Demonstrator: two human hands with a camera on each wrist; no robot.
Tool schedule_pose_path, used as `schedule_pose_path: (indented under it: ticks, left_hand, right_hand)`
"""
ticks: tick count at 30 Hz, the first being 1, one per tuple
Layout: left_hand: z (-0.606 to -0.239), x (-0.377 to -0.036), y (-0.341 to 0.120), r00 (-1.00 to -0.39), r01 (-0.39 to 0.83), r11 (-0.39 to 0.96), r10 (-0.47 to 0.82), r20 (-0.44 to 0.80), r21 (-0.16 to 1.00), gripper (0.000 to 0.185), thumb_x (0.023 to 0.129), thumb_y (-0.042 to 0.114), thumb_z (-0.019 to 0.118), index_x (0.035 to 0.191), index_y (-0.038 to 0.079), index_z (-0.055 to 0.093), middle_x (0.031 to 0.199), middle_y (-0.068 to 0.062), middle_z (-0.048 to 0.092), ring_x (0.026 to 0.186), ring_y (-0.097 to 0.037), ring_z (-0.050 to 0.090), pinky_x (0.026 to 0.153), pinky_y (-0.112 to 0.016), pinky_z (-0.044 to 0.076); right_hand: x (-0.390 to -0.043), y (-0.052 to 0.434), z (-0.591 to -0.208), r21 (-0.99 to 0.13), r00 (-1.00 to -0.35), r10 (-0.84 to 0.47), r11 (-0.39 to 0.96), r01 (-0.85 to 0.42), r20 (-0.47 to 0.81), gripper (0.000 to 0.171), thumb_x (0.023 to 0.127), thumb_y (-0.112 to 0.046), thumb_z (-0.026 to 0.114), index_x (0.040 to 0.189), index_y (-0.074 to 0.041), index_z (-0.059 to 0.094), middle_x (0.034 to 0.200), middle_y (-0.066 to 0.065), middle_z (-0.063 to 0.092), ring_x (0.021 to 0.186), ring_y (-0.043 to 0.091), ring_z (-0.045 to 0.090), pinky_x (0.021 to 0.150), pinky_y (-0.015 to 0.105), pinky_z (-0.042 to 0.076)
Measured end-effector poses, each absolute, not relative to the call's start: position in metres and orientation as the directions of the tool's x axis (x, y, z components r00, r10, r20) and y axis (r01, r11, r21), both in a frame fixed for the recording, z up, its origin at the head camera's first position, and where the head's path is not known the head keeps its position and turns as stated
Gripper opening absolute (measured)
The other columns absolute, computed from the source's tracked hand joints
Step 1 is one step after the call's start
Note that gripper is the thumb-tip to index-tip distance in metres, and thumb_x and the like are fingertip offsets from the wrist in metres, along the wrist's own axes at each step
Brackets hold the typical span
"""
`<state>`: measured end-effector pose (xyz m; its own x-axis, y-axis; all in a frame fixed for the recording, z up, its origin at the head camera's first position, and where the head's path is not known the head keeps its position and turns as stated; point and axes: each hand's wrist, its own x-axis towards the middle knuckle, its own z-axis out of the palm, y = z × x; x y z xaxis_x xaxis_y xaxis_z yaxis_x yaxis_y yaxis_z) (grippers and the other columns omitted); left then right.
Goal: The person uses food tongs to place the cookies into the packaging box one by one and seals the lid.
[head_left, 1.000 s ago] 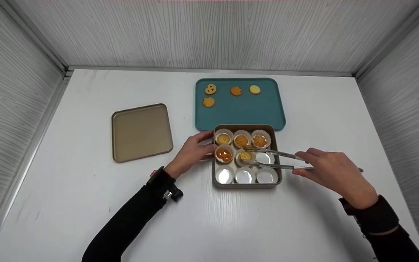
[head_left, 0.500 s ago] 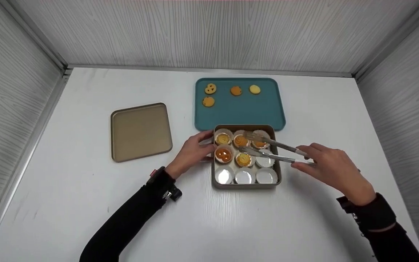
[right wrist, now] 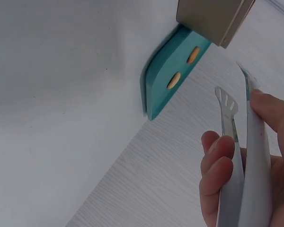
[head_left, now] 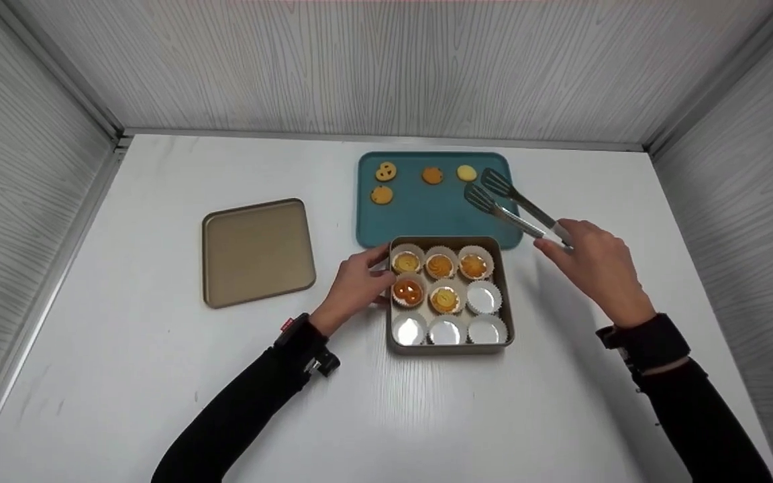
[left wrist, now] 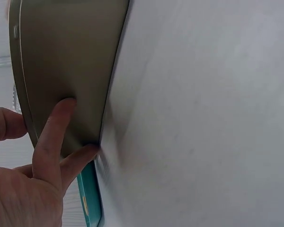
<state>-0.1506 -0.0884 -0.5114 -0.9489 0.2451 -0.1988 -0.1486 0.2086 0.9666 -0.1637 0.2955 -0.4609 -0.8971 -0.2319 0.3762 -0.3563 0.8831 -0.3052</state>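
Note:
A gold square tin [head_left: 450, 347] holds white paper cups; several of them have cookies in them, and the front row and right middle cup [head_left: 483, 298] are bare. My left hand [head_left: 358, 283] rests against the tin's left wall [left wrist: 61, 66], fingers [left wrist: 52, 137] straight along it. My right hand [head_left: 596, 263] grips metal tongs [head_left: 512, 205]. Their tips stand apart and hold nothing, over the right part of the teal tray [head_left: 427, 218], beside a yellow cookie [head_left: 466, 173]. In the right wrist view the tongs [right wrist: 239, 156] point toward the tray [right wrist: 163, 78].
Several cookies lie along the tray's far edge, one a dotted cookie [head_left: 386, 172]. A flat gold lid [head_left: 257, 251] lies on the white table to the left. Grey wood-grain walls close in the table at the back and both sides.
My right hand has lifted the tongs out of the tin and carried them away to the far tray. A cookie stays in the middle cup. The left hand has stayed on the tin.

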Motion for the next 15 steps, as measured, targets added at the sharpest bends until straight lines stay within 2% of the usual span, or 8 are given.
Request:
schedule_pose_path:
  ticks: [7,15]
  left_hand:
    - [-0.513,-0.150,-0.089,-0.941,-0.157,0.197,0.268,-0.207,0.968,0.070,0.094,0.007,0.063,0.160,0.009,0.039,0.156,-0.015,0.049,0.125,-0.028,0.064,0.072,-0.035,0.064]
    - [-0.515,-0.148,-0.092,-0.939,-0.118,0.228,0.290,-0.183,0.966,0.069,0.095,0.010,0.061,0.160,0.011,0.039,0.157,-0.016,0.047,0.127,-0.030,0.063,0.078,-0.034,0.063]
  right_hand:
    - [-0.196,0.285,-0.467,-0.275,-0.937,-0.186,0.923,-0.270,0.296,0.045,0.096,-0.038,0.075,0.100,0.007,0.070,0.079,0.021,0.065,0.068,0.038,0.063,0.054,0.057,0.051]
    - [-0.228,0.271,-0.475,-0.247,-0.965,-0.146,0.948,-0.200,0.220,0.045,0.098,-0.037,0.071,0.090,0.007,0.064,0.075,0.021,0.060,0.064,0.039,0.059,0.052,0.056,0.049]
